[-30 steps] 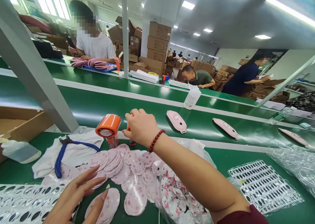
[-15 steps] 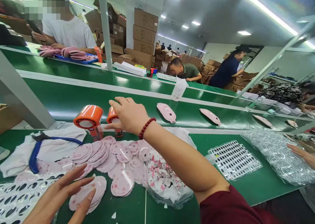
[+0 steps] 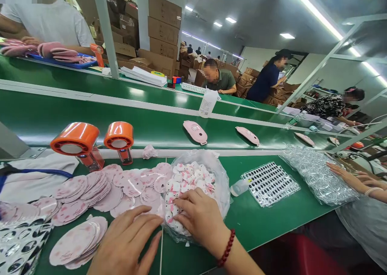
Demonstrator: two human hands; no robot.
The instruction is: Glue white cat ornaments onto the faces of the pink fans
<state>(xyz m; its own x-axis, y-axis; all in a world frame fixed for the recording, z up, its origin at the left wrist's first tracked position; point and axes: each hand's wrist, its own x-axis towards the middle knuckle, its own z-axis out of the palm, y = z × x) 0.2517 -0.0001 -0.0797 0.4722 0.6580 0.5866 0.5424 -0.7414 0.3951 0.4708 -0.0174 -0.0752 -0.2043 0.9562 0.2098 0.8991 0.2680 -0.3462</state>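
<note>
My right hand (image 3: pixel 204 216), with a red bead bracelet (image 3: pixel 227 248) at the wrist, reaches into a clear plastic bag (image 3: pixel 223 182). Its fingers curl onto small white pieces with pink bows and animal faces (image 3: pixel 195 176); what lies between the fingertips is too small to make out. My left hand (image 3: pixel 128 238) hovers left of the bag, palm down, fingers apart and holding nothing. Beside it lies a stack of pale pink printed discs (image 3: pixel 77 242). More pink discs (image 3: pixel 130 184) spread behind both hands.
Two orange handheld fans (image 3: pixel 75 140) (image 3: pixel 119 136) stand at the back left. Pink oval cases (image 3: pixel 195 132) lie on the green belt (image 3: pixel 151 121). To the right are a small bottle (image 3: pixel 240 187), sticker sheets (image 3: pixel 272 184), bubble-like plastic wrap (image 3: pixel 317 178) and another person's hands (image 3: pixel 347 178).
My right hand has come down from beside an orange fan into the bag of small pieces. My left hand has moved right, towards the bag. The view has shifted right.
</note>
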